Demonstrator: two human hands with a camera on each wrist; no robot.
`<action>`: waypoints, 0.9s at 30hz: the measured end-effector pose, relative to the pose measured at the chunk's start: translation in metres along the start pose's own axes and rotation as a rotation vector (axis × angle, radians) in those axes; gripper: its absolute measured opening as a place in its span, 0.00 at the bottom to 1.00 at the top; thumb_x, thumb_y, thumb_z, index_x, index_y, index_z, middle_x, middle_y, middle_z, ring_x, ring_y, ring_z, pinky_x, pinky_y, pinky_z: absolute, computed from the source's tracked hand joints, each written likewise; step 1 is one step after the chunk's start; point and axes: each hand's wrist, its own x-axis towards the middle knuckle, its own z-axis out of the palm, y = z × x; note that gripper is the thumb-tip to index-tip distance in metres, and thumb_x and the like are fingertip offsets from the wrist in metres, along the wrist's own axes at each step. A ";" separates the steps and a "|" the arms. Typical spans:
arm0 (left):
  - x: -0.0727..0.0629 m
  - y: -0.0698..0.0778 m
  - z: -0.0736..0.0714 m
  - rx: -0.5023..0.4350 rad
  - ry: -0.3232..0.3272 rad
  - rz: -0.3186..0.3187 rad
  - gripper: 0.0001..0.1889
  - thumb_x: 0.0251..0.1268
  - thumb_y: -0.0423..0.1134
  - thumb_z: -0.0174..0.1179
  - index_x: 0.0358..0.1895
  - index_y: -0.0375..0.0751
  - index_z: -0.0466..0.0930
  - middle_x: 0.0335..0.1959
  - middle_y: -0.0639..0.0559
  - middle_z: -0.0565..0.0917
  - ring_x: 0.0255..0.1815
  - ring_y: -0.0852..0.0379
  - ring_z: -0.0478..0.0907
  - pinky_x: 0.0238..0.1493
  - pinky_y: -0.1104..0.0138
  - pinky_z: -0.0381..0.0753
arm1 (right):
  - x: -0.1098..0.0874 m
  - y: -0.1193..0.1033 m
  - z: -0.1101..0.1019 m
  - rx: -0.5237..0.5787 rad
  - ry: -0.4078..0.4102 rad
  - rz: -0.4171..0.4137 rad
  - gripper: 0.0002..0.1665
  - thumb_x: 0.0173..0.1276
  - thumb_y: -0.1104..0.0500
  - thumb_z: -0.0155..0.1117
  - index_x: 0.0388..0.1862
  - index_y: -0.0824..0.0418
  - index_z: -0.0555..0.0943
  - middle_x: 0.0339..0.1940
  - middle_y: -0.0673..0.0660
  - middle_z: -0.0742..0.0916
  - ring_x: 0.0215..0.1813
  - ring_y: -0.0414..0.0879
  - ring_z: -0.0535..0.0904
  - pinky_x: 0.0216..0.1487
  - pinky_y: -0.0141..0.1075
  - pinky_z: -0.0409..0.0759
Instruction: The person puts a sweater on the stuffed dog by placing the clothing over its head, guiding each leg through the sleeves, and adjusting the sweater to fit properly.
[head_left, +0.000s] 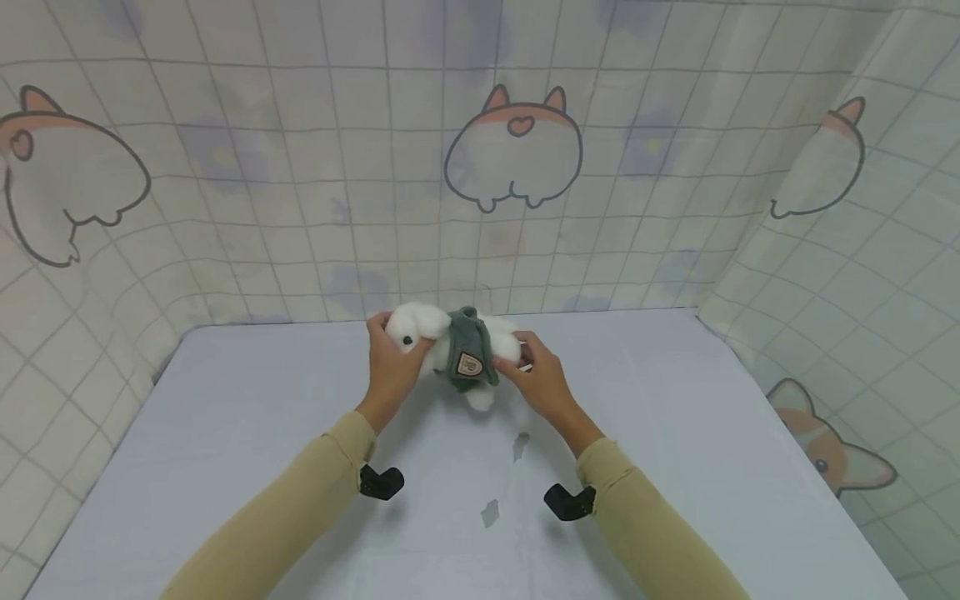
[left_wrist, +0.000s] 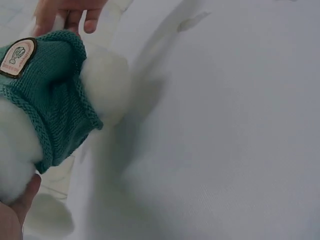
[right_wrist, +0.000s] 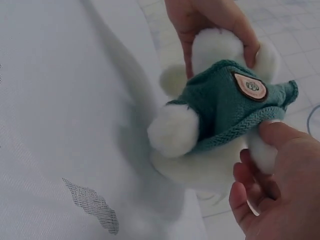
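Observation:
A white plush toy (head_left: 423, 323) with a black eye lies sideways between both hands, raised near the table's far edge. It wears a green knitted sweater (right_wrist: 215, 107) with a pinkish patch (head_left: 469, 365) on it. My left hand (head_left: 392, 367) grips the toy's head, thumb in front and fingers behind. At the other end, my right hand (head_left: 542, 375) pinches the sweater's hem and a white limb, as the right wrist view shows with its thumb on the knit. In the left wrist view the sweater (left_wrist: 50, 95) fills the upper left.
A white-covered table (head_left: 262, 400) has two grey marks (head_left: 490, 513) near its middle. Behind it and at both sides hangs a checked curtain (head_left: 360, 150) printed with cartoon corgis. Black wrist pieces (head_left: 381, 482) stick out from both sleeves.

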 end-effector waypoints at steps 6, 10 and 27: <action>-0.002 -0.006 -0.004 0.035 -0.043 0.012 0.37 0.57 0.42 0.68 0.65 0.42 0.54 0.63 0.41 0.66 0.59 0.46 0.69 0.62 0.50 0.71 | 0.001 0.002 0.001 -0.025 0.053 -0.057 0.23 0.66 0.53 0.66 0.57 0.56 0.72 0.48 0.59 0.87 0.45 0.49 0.81 0.40 0.34 0.78; -0.001 -0.010 -0.008 0.084 -0.071 0.017 0.38 0.56 0.43 0.69 0.63 0.41 0.54 0.62 0.40 0.68 0.59 0.44 0.70 0.59 0.49 0.74 | 0.003 0.001 0.001 -0.017 0.097 -0.093 0.22 0.65 0.55 0.67 0.55 0.57 0.73 0.46 0.60 0.87 0.46 0.50 0.82 0.42 0.37 0.79; 0.003 -0.033 -0.025 0.335 -0.307 -0.026 0.43 0.57 0.46 0.68 0.71 0.41 0.53 0.65 0.37 0.65 0.66 0.41 0.66 0.66 0.45 0.67 | 0.005 0.005 0.005 -0.057 -0.012 -0.044 0.27 0.63 0.55 0.69 0.60 0.56 0.73 0.43 0.60 0.86 0.45 0.51 0.81 0.40 0.36 0.78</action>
